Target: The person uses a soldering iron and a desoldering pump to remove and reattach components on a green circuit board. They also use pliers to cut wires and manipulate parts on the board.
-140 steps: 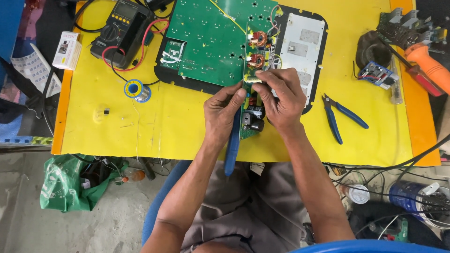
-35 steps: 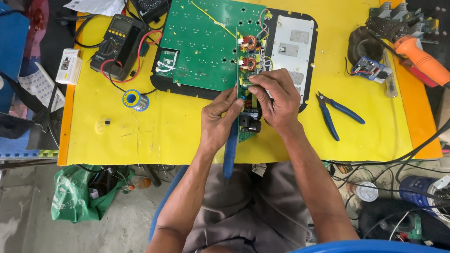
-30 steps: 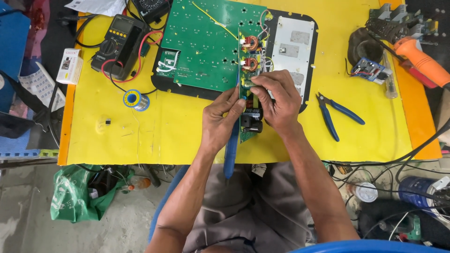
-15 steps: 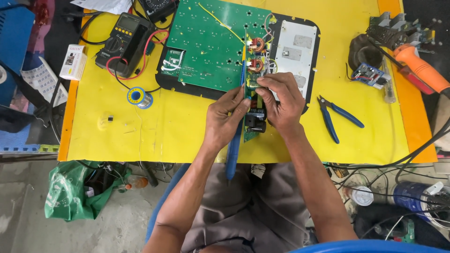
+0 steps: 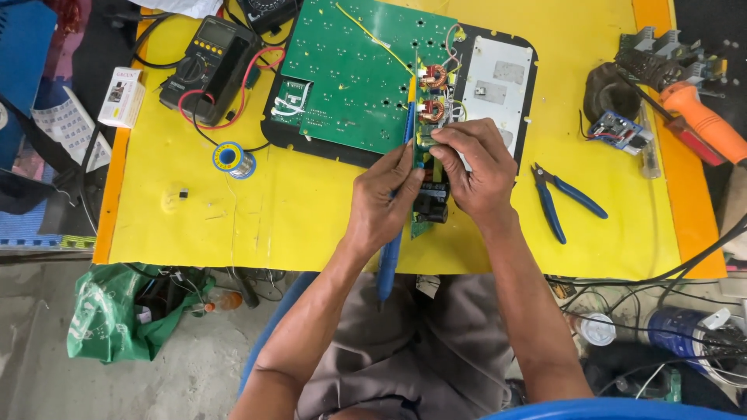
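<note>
My left hand (image 5: 383, 198) grips a blue soldering iron (image 5: 391, 249), its tip pointing up toward a narrow green circuit board (image 5: 426, 167) with copper coils and black capacitors. My right hand (image 5: 476, 167) pinches the top of that narrow board with thumb and fingers, holding it steady on the yellow mat (image 5: 296, 210). A large green circuit board (image 5: 354, 74) lies just beyond, partly over a black-framed white panel (image 5: 498, 82). Both hands meet over the narrow board near the table's front.
A black multimeter (image 5: 210, 66) with red and black leads and a solder spool (image 5: 232, 158) sit at left. Blue pliers (image 5: 560, 198) lie right of my hands. An orange-handled tool (image 5: 700, 120) and a small module (image 5: 618, 128) are at far right. A green bag (image 5: 124, 311) is on the floor.
The soldering iron has tilted up so its tip reaches over the narrow board near the coils. My right hand shifted slightly up the board. The camera view moved a little.
</note>
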